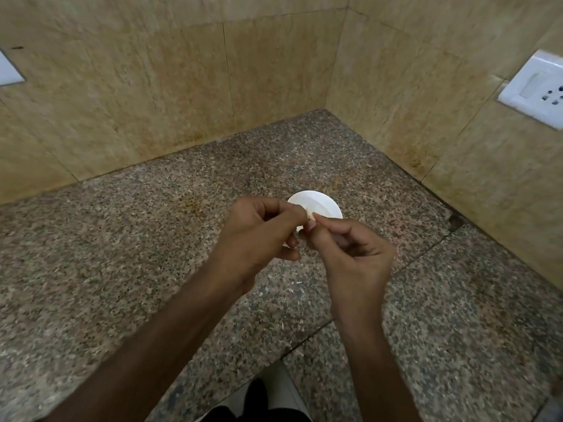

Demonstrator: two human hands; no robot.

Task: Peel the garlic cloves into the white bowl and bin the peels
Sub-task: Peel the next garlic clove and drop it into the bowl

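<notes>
Near the middle of the frame, a person works at a speckled brown granite counter (152, 239) that fills a corner between beige stone wall tiles (152, 86). Both hands are raised over a small round white bowl (324, 202), which sits on the counter just behind them. The hands cover its near part, and I cannot tell what lies inside.

The left hand (262, 236) has its fingers curled, and its thumb and forefinger pinch a small pale garlic clove (309, 215). The right hand (350, 254) meets it from the other side, fingers also curled, and its thumb and forefinger tips nip the same clove. The clove is held in the air and overlaps the left side of the bowl.

Some thin pale peel scraps (297, 282) lie on the counter below the hands. At the right edge of the frame a white wall socket (536, 86) is set in the tiles. At the bottom a black shoe (256, 394) shows.
</notes>
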